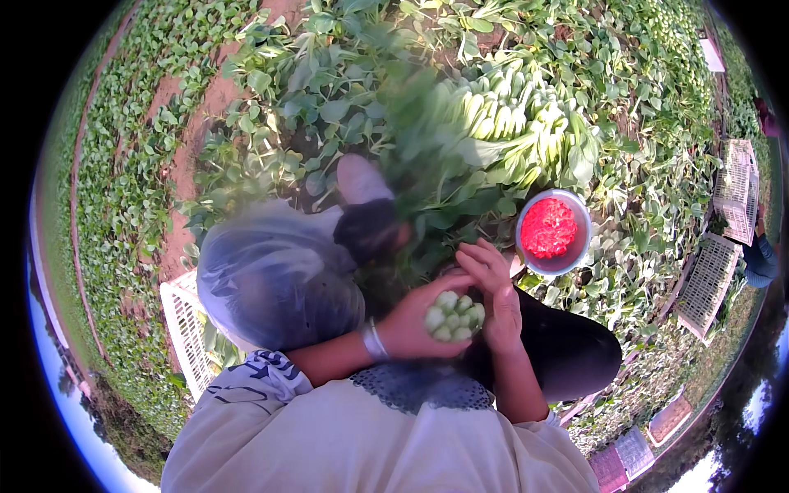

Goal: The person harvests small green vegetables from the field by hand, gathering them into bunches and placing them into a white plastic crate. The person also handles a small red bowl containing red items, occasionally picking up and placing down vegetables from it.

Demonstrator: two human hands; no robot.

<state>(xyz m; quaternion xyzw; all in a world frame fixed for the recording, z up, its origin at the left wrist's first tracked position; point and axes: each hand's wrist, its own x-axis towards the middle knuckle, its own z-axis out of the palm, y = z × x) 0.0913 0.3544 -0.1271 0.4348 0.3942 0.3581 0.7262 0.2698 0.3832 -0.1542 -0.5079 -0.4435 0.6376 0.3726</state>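
A bundle of bok choy (455, 316) is held low over my lap, its pale green stalk bases turned up towards me. Around its left side curls my left hand (414, 321), with a bracelet at the wrist. My right hand (498, 296) cups the other side, fingers fairly straight and pointing away from me. Both hands hide the middle of the bundle, and its leaves cannot be told from the dark greenery beyond. Ahead lies a large pile of picked bok choy (524, 126). A grey bowl (584, 231) with a mass of small red pieces (548, 227) stands nearer, right of my hands.
Leafy plants (259, 132) grow all round, with bare reddish soil (191, 163) on the left. A white plastic crate (182, 333) stands beside my plastic-covered left knee (277, 277). More crates (709, 286) line the right side, near a partly visible person (759, 262).
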